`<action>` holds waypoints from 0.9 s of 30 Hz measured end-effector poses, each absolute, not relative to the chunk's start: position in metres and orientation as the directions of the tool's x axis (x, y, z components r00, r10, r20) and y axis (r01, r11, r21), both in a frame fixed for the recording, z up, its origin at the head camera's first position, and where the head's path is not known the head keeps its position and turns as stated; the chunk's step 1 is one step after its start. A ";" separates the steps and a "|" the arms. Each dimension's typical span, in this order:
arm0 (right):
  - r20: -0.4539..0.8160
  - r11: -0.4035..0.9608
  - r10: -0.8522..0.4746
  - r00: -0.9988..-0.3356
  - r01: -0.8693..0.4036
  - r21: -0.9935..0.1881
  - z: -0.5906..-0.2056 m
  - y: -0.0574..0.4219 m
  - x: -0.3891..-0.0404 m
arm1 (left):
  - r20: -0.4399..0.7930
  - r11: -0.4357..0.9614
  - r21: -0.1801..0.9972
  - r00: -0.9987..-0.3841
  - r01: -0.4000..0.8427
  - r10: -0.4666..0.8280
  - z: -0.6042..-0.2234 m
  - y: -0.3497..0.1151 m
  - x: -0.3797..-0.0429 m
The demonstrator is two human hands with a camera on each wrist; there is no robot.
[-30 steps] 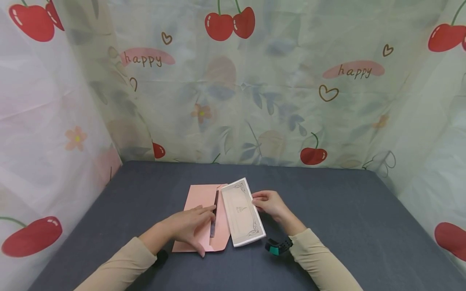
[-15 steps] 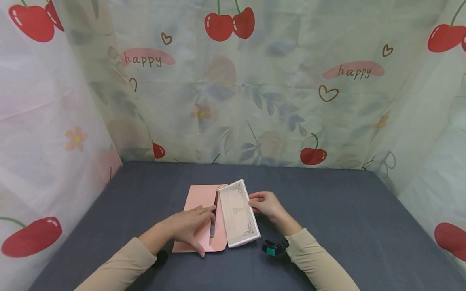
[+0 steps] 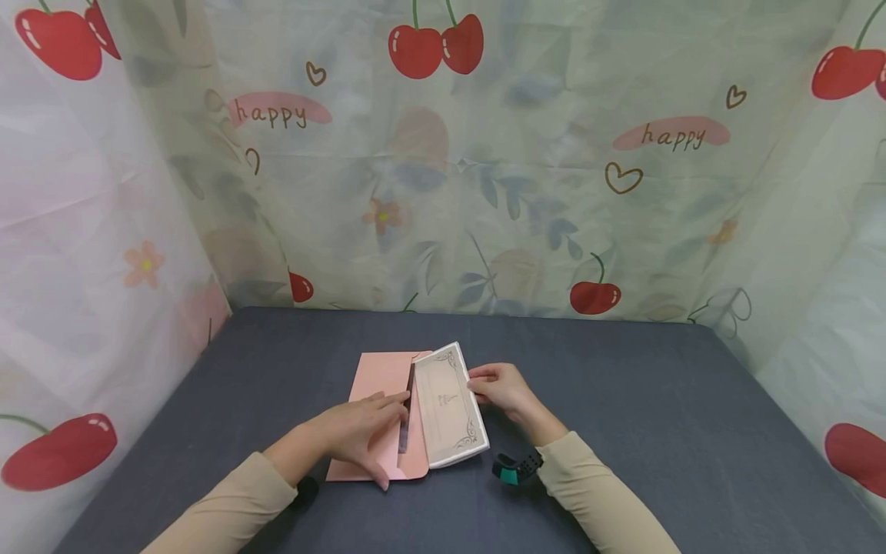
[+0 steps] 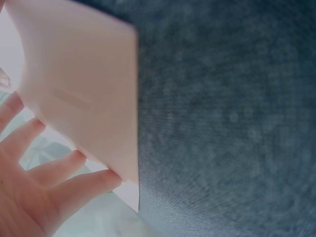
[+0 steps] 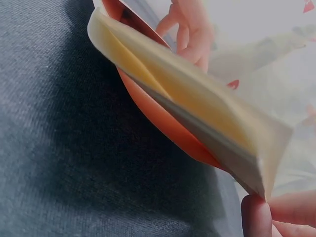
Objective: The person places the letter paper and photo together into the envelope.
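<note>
A pink envelope (image 3: 381, 373) lies on the table, its right side gaping in a dark slit. Over it my left hand (image 3: 356, 431) is spread, fingertips at the slit and thumb by the near edge. In the left wrist view, the fingers (image 4: 69, 190) meet the envelope's edge. Between thumb and fingers my right hand (image 3: 508, 388) pinches the right edge of a white folded card (image 3: 448, 404) with scrollwork corners. The card tilts over the envelope's flap side. From the right wrist view, its folds (image 5: 197, 94) part slightly, and the envelope's flap (image 5: 158, 116) shows beneath.
A dark cloth covers the table (image 3: 609, 400). Printed curtains (image 3: 519, 154) with cherries and flowers hang at the back and both sides. A black strap with a green patch (image 3: 512, 469) sits at the right wrist.
My right hand has moved the card a little to the left, so it overlaps more of the envelope's flap side. The left hand and envelope have stayed in place.
</note>
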State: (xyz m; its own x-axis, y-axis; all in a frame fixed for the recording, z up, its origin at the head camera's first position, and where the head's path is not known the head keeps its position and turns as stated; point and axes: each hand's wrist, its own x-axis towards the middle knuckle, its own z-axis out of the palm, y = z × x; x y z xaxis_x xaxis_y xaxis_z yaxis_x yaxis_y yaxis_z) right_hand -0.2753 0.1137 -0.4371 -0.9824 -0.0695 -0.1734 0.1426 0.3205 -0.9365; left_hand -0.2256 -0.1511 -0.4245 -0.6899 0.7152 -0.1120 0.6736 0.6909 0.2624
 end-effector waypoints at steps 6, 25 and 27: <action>-0.170 0.301 -0.071 -0.983 0.142 -0.943 -0.438 0.111 -0.277 | -0.109 0.688 0.266 -0.688 0.675 0.717 -0.425 -0.152 -0.226; -0.155 0.286 -0.084 -0.984 0.125 -0.950 -0.437 0.103 -0.275 | -0.096 0.682 0.259 -0.684 0.684 0.723 -0.428 -0.152 -0.227; -0.156 0.284 -0.085 -0.984 0.126 -0.950 -0.437 0.102 -0.275 | -0.100 0.685 0.259 -0.686 0.681 0.721 -0.427 -0.151 -0.227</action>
